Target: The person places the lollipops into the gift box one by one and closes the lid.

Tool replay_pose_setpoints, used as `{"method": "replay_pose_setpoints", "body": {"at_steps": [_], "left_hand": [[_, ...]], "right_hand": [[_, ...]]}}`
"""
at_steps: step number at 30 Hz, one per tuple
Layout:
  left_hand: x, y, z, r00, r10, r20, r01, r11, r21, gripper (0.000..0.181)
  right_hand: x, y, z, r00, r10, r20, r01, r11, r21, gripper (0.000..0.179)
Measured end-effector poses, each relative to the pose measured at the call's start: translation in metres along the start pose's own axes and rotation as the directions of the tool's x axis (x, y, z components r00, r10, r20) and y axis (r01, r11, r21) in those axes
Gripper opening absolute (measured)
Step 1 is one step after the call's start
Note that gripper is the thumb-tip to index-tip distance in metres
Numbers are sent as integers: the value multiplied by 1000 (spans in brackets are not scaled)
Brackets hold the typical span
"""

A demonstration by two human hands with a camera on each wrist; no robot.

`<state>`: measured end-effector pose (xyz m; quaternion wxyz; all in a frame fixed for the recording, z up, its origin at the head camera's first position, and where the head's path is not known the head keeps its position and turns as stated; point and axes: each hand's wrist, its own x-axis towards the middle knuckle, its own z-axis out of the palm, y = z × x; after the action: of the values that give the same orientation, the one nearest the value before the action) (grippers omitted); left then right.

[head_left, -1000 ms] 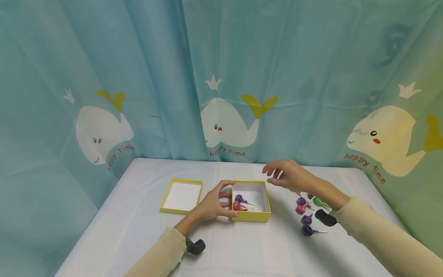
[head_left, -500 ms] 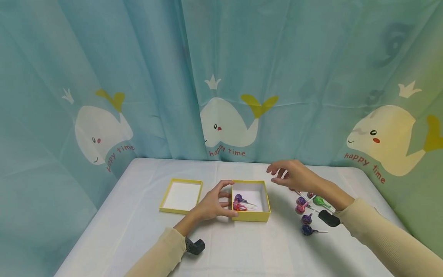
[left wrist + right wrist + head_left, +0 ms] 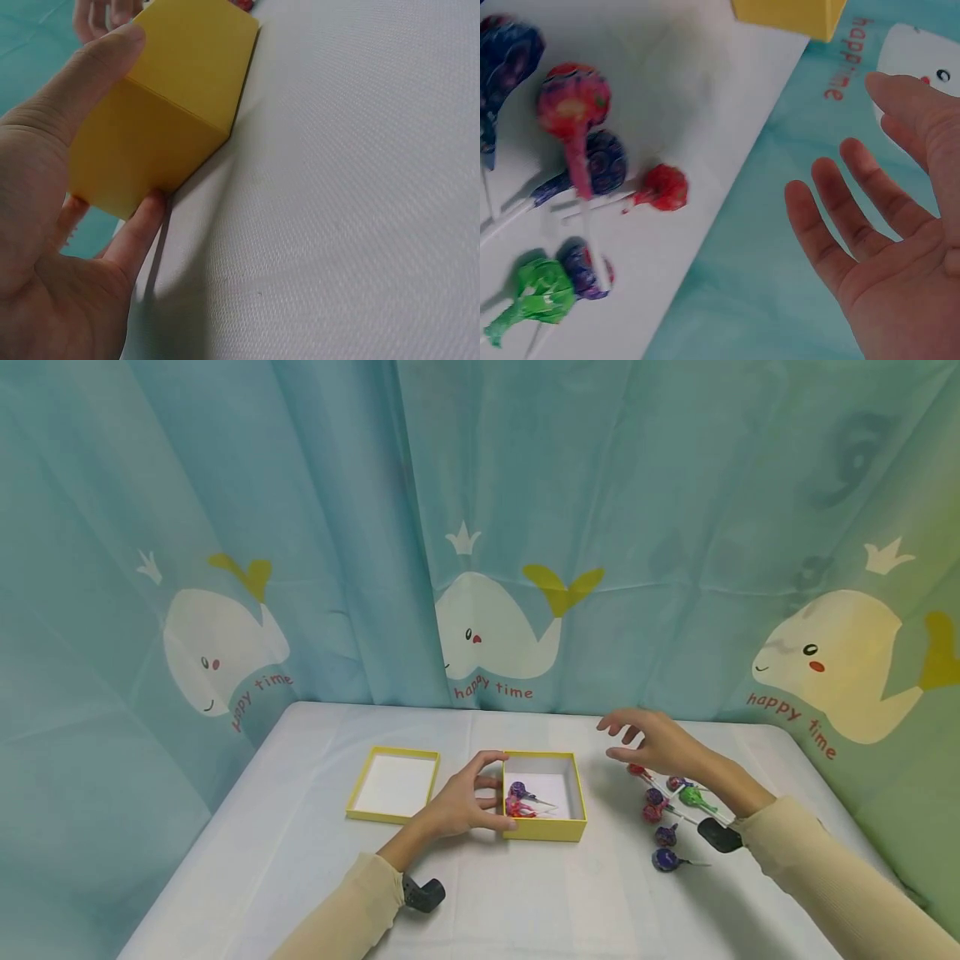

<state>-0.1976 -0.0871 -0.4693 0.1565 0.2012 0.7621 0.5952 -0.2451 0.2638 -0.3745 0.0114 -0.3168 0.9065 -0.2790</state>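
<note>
A yellow box [image 3: 546, 830] with a white inside stands open-topped on the table. My left hand [image 3: 453, 802] grips its left side, thumb on the front wall and fingers spread along the left wall toward the back corner. Inside lie a purple-wrapped lollipop [image 3: 518, 789] and pink-red ones beside it at the left. My right hand [image 3: 656, 745] hovers right of the box with nothing in it, its fingers loosely bent. Below and right of it are several lollipops, among them a red one [image 3: 665, 187], a green one [image 3: 544, 289] and a pink one [image 3: 573, 103].
The box's yellow-edged lid [image 3: 393, 783] lies inside up to the left of the box. A purple lollipop [image 3: 664, 860] lies nearest the front among the loose ones. Behind the table [image 3: 525, 902] hangs a blue-green curtain [image 3: 360, 568] with whale prints.
My right hand has moved to the right, away from the box and toward the loose lollipops, uncovering more of the red one. The left hand and box have stayed put.
</note>
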Motion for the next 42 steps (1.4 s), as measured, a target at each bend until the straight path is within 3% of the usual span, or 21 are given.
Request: {"method": "replay_pose_setpoints", "body": {"at_steps": [6,13,27,34,42], "left_hand": [[0,1,0,1000,8,-4,-8,1000,16,95],[0,-1,0,1000,15,-1,-15,1000,3,94],[1,-2,0,1000,16,-1,-16,1000,8,95],[1,-1,-1,1000,19,-1,-19,1000,13,95],[0,-1,0,1000,19,13,-19,1000,-14,95]], "right_hand": [[-6,14,2,999,44,-6,-44,999,-29,35],[-10,29,6,992,117,40,-116,993,-28,37],[-20,54,9,956,237,172,-244,970,16,61],[-20,56,10,951,217,220,-227,974,19,55],[-18,59,17,939,250,235,-249,968,-35,43]]}}
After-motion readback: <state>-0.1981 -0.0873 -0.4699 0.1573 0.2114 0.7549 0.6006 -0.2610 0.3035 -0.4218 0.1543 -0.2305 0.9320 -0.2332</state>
